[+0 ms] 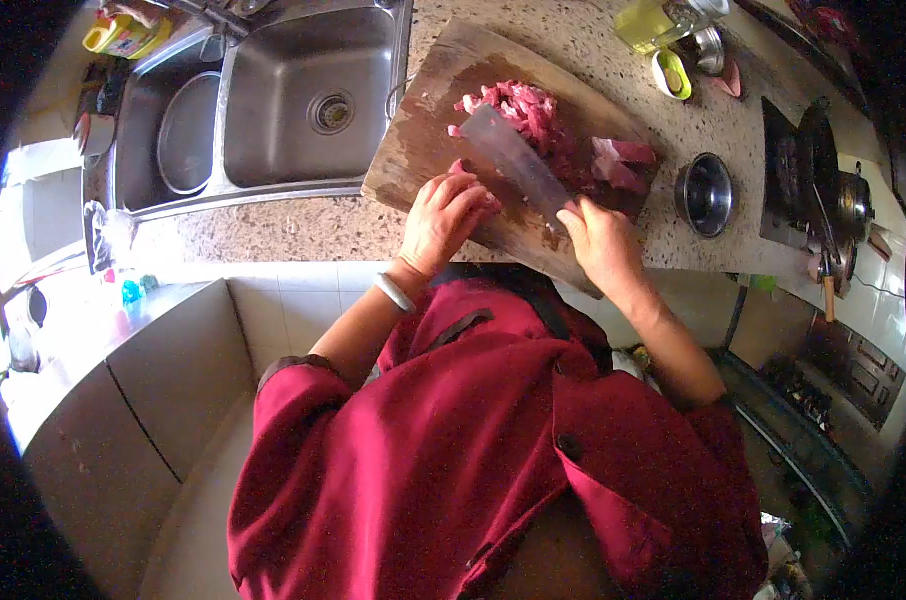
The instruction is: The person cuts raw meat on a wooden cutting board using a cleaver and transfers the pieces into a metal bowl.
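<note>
A wooden cutting board lies at an angle on the speckled counter. My right hand is wrapped round the handle of a cleaver, whose wide blade points up and left over the board. Curled on the board's near part, my left hand presses on a piece of raw meat, partly hidden by the fingers. Beyond the blade is a pile of cut meat. A larger chunk of meat rests at the board's right side.
Left of the board is a steel double sink. A metal bowl stands right of the board, near a stove with a dark pan. At the back right are a jar of yellowish liquid and a green-rimmed dish.
</note>
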The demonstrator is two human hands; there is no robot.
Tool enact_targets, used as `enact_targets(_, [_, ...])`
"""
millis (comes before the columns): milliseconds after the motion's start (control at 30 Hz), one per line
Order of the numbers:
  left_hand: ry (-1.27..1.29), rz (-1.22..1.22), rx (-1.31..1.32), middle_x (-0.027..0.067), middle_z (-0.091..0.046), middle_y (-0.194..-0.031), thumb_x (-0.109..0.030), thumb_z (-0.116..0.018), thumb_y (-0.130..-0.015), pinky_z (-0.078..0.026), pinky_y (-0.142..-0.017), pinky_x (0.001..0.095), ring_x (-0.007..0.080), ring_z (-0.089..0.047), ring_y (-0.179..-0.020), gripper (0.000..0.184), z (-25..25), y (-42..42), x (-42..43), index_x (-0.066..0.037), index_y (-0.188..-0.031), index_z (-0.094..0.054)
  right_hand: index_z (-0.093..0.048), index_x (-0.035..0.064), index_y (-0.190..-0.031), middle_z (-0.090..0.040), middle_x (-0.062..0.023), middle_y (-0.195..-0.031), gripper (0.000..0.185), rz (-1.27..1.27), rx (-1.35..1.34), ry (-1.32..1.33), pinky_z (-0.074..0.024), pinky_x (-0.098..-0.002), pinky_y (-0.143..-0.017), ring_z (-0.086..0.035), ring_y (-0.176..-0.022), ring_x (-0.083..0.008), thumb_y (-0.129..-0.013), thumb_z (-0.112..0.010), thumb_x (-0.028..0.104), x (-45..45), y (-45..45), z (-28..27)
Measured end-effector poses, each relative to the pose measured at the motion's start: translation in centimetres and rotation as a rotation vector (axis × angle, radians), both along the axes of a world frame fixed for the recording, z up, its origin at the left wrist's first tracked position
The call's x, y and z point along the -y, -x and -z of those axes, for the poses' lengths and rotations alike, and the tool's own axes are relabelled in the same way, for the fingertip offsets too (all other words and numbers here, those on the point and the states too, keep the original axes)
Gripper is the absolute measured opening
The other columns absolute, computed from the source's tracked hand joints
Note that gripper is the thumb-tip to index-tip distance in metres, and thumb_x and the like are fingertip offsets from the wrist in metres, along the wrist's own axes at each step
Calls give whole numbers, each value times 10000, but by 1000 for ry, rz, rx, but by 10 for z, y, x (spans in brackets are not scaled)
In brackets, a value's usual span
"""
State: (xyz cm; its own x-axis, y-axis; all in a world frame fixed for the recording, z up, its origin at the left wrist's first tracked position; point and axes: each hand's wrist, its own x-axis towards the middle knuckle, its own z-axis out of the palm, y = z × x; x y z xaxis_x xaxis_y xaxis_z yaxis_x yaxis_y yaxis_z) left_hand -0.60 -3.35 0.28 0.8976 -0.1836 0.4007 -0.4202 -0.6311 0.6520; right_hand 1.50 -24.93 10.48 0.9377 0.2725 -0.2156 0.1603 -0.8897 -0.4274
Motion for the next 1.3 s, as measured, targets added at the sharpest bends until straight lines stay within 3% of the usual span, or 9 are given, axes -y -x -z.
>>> enact_targets(233, [0, 70, -6, 34, -550, -1031, -148, -639, -746, -435, -864, 353, 242, -520, -982, 222, 5, 3, -6, -120, -962, -599, -563, 3, -802, -593, -226, -692, 257, -84, -70, -102, -468, -457, -567, -590, -641, -403, -870, -548, 250, 0, 19, -12])
enact_targets(300, [-55, 64, -43, 28, -554, -1023, -143, -622, -737, -431, -872, 354, 243, -519, -1004, 228, 8, 4, -6, -125, -963, -601, -553, -1, -800, -595, -227, -710, 227, -81, -146, 65, -468, -451, -570, -591, -646, -396, -869, -550, 216, -7, 19, -7])
enact_targets(400, [-43, 34, -24, 28, -554, -1019, -147, -621, -720, -429, -876, 353, 240, -518, -1020, 242, 13, 3, -5, -127, -961, -599, -550, 4, -786, -595, -213, -691, 226, -121, -28, -71, -463, -459, -550, -588, -619, -389, -869, -548, 214, -27, 5, 4])
enact_targets(533, [-72, 26, -30, 24, -552, -1017, -149, -621, -720, -431, -875, 347, 232, -521, -1014, 241, 7, 3, -3, -125, -957, -590, -548, 1, -790, -587, -206, -696, 194, -104, -59, -56, -455, -442, -558, -593, -650, -376, -854, -571, 183, -12, 11, 1])
enact_targets(667, [-51, 16, -45, 20, -553, -1008, -150, -615, -725, -435, -861, 349, 229, -527, -986, 227, 4, 2, -4, -131, -950, -590, -547, 2, -775, -595, -207, -683, 248, -106, -83, -38, -471, -452, -549, -597, -619, -380, -870, -548, 231, 11, 26, -7])
enact_targets(733, [-45, 63, -87, 68, -572, -1017, -127, -622, -723, -439, -856, 366, 277, -534, -969, 245, 3, 1, -4, -101, -966, -604, -543, -2, -778, -588, -221, -679, 250, -120, -79, 39, -471, -459, -560, -597, -628, -384, -871, -546, 230, -4, 19, -2])
enact_targets(867, [-17, -35, -25, 43, -564, -938, -136, -627, -723, -448, -821, 342, 236, -544, -910, 172, -5, -6, -2, -111, -891, -599, -518, 25, -725, -580, -203, -649, 222, -170, 76, -189, -467, -465, -562, -594, -639, -384, -870, -535, 192, -60, -22, 32])
enact_targets(967, [-39, -51, 2, 53, -571, -933, -128, -632, -721, -449, -815, 340, 245, -547, -914, 161, -3, -8, -4, -101, -875, -596, -531, 29, -738, -589, -193, -656, 201, -197, 104, -180, -477, -452, -566, -597, -638, -381, -864, -541, 185, -74, -38, 35])
enact_targets(1300, [-15, -56, -7, 45, -573, -915, -139, -645, -730, -452, -800, 341, 239, -550, -892, 134, -4, -7, -4, -108, -852, -602, -537, 11, -766, -592, -210, -690, 190, -94, -80, -138, -465, -456, -565, -604, -665, -376, -860, -555, 175, -15, 7, 11])
